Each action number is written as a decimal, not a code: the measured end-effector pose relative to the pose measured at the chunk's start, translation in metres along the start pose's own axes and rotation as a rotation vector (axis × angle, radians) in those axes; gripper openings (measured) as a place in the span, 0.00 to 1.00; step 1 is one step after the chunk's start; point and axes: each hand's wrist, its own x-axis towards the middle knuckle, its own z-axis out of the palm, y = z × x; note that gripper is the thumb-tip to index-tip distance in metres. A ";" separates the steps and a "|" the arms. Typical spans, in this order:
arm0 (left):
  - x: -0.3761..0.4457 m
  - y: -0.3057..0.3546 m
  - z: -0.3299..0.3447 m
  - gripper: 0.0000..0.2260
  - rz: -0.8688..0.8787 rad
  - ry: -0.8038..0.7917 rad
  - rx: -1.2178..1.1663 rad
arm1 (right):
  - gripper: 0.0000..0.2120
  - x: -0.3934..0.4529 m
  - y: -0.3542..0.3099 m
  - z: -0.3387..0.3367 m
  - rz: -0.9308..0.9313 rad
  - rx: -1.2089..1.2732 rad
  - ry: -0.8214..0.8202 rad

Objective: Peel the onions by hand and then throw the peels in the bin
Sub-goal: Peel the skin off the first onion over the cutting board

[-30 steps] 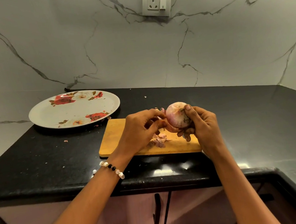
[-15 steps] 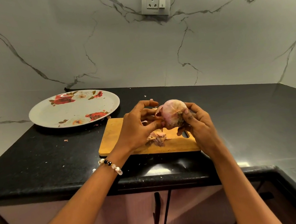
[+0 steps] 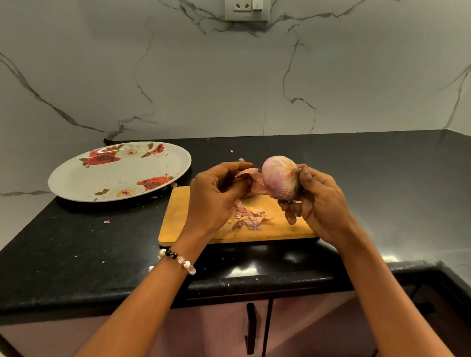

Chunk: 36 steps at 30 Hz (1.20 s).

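Note:
A pale pink onion [image 3: 280,177] is held above the wooden cutting board [image 3: 185,215]. My right hand [image 3: 314,204] grips it from the right and below. My left hand [image 3: 216,199] pinches a strip of peel [image 3: 251,180] that still hangs from the onion's left side. A small heap of torn peels [image 3: 248,217] lies on the board under my hands. No bin is in view.
A large flowered plate [image 3: 119,171] sits at the back left of the black counter [image 3: 72,244]. Small peel scraps [image 3: 106,221] lie on the counter near it. Marble walls close off the back and right. Cabinet doors [image 3: 219,336] are below the counter's front edge.
My left hand has drawn away to the left, pulling a strip of peel off the onion. My right hand has turned the onion slightly and shifted a little right.

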 end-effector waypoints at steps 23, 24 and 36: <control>0.000 -0.020 0.002 0.19 0.470 -0.202 0.719 | 0.20 0.010 0.005 -0.016 -0.059 -0.130 0.444; 0.000 -0.021 0.001 0.17 0.480 -0.118 0.733 | 0.20 0.010 0.006 -0.017 -0.063 -0.138 0.446; 0.003 -0.017 0.000 0.18 0.386 0.040 0.679 | 0.17 0.010 0.008 -0.016 -0.105 -0.242 0.417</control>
